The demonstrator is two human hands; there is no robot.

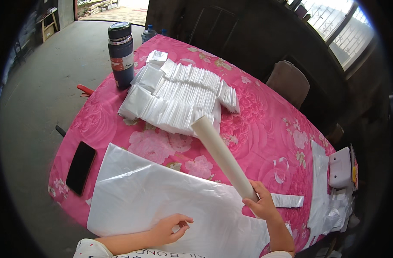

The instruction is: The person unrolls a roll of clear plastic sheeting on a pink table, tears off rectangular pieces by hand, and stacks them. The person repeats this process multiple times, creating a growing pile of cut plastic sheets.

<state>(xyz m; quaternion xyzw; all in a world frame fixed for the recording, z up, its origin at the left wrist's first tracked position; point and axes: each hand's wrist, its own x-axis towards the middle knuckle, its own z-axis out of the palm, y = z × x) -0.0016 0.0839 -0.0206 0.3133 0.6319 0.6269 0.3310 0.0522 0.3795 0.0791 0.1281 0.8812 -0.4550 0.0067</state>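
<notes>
My right hand [262, 202] is wrapped round the lower end of a long off-white tube [224, 157]. The tube tilts up and to the left, its far end above the near edge of the folded plastic stacks. A large sheet of whitish translucent plastic [136, 189] lies across the near side of the table. Over that sheet is my left hand [172, 228], empty, with fingers loosely bent and thumb apart. Many folded white plastic pieces [183, 92] stand packed in rows beyond the sheet.
A pink floral cloth [265, 142] covers the table. A dark bottle [121, 56] stands at the far left, a black phone [81, 167] near the left edge. At the right lie a plastic strip [287, 201], more plastic [319, 185] and a pale box [340, 167]. A chair [288, 81] stands behind.
</notes>
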